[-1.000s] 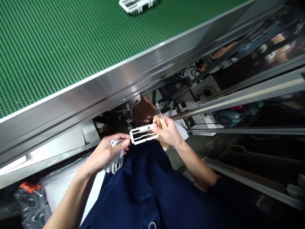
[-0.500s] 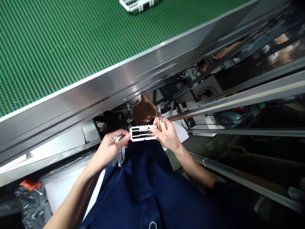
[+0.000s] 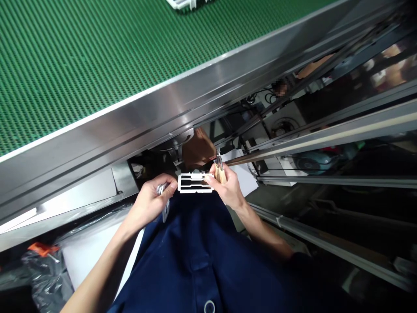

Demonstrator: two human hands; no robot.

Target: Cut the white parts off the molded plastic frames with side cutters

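Note:
A small white plastic frame [image 3: 195, 189] with slots and little tabs is held level in front of the dark blue clothing. My right hand [image 3: 230, 188] is closed, its thumb on the frame's right end. In that same hand are nippers [image 3: 220, 169] with yellowish handles, jaws pointing up and away. My left hand [image 3: 154, 198] is closed at the frame's left end; whether its fingertips touch it I cannot tell. More white plastic frames [image 3: 166, 211] hang from the left hand, partly hidden by its fingers.
A green ribbed conveyor belt [image 3: 97, 56] with a metal side rail [image 3: 169, 102] runs across the top. Another white plastic part [image 3: 182, 4] lies on it, cut off by the view. A dark plastic bag [image 3: 48, 271] is at lower left. Metal bars [image 3: 325, 135] stretch along the right.
The frames hanging from my left hand have turned and show less. The nippers have tilted slightly in my right hand. The part on the belt sits higher in view.

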